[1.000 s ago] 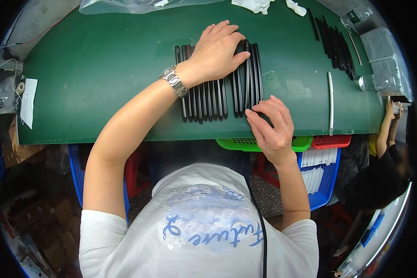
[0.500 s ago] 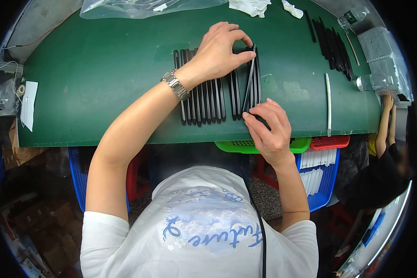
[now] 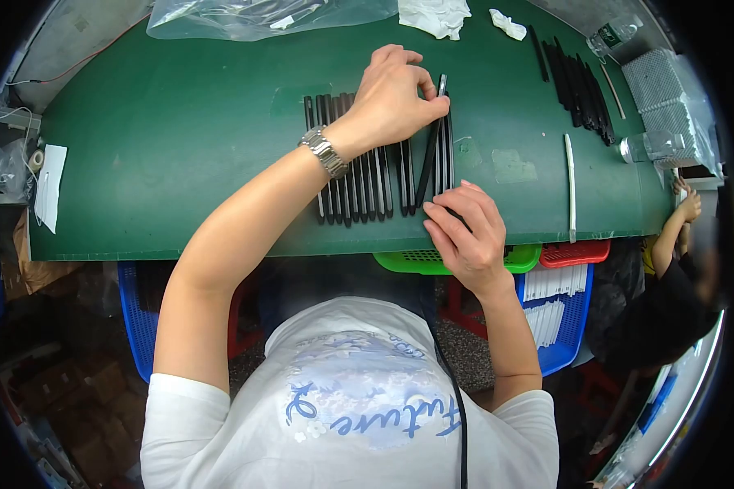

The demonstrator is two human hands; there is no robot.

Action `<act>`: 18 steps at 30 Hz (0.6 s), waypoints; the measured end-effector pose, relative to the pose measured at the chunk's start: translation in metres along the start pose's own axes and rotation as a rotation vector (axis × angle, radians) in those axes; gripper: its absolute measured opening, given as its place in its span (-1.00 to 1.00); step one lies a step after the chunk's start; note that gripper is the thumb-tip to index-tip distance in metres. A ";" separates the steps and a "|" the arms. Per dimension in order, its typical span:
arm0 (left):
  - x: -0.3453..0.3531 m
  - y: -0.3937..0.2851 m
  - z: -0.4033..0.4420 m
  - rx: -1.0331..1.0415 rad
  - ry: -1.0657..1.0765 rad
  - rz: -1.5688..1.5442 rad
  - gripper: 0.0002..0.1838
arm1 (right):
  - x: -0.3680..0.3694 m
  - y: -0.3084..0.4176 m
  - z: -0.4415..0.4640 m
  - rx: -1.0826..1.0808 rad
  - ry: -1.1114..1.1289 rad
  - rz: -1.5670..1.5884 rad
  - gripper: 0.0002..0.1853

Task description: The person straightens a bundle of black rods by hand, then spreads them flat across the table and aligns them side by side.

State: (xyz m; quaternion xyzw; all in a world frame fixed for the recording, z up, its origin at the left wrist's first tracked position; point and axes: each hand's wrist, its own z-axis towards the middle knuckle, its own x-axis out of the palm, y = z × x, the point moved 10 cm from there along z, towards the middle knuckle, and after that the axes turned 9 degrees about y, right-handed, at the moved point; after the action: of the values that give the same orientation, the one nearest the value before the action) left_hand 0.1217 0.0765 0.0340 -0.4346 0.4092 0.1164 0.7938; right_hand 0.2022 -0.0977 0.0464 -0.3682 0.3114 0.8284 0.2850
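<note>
My left hand (image 3: 395,94), with a metal watch on its wrist, pinches a slim black stick (image 3: 428,159) near its far end. That stick leans at a slant over its neighbours, its pale tip showing above my fingers. My right hand (image 3: 470,232) has curled fingers beside the near ends of the sticks; what they hold, if anything, is hidden. A row of similar glossy black sticks (image 3: 369,183) lies side by side under my left wrist, and a smaller group (image 3: 444,155) lies to its right.
On the green table (image 3: 179,122) are a white strip (image 3: 570,187), a pile of black sticks (image 3: 579,90), plastic bottles (image 3: 651,146) and a clear bag (image 3: 269,16). Green (image 3: 412,262), red (image 3: 575,253) and blue (image 3: 583,326) baskets sit below the edge. Another person's hand (image 3: 690,205) is at far right.
My left hand keeps its pinch while the stick has turned slightly, its far end now nearer upright. My right hand has drawn slightly away from its near end. The view has shifted a little.
</note>
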 end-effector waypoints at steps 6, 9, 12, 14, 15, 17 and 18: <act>-0.059 -0.092 -0.065 0.195 0.262 -0.967 -0.84 | -0.028 -0.043 0.001 0.276 -0.021 0.103 -0.62; -0.031 -0.160 -0.132 0.653 0.357 -0.740 -0.89 | -0.013 -0.064 0.011 0.336 0.160 0.006 -0.52; 0.034 -0.175 -0.177 0.801 0.462 -0.301 -0.80 | -0.001 -0.066 0.023 0.319 0.263 -0.078 -0.46; 0.071 -0.163 -0.185 0.797 0.422 -0.112 -0.77 | 0.006 -0.066 0.030 0.278 0.291 -0.115 -0.45; 0.085 -0.154 -0.186 0.778 0.366 -0.054 -0.76 | 0.008 -0.064 0.033 0.258 0.303 -0.134 -0.44; 0.095 -0.135 -0.177 0.694 0.252 0.048 -0.76 | 0.010 -0.060 0.036 0.214 0.315 -0.180 -0.46; 0.105 -0.126 -0.175 0.657 0.258 0.134 -0.75 | 0.011 -0.058 0.036 0.193 0.322 -0.203 -0.46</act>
State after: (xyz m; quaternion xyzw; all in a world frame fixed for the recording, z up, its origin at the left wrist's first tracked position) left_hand 0.1610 -0.1534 -0.0206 -0.1398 0.5490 -0.0254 0.8237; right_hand 0.2208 -0.0312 0.0393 -0.4963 0.3921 0.6922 0.3476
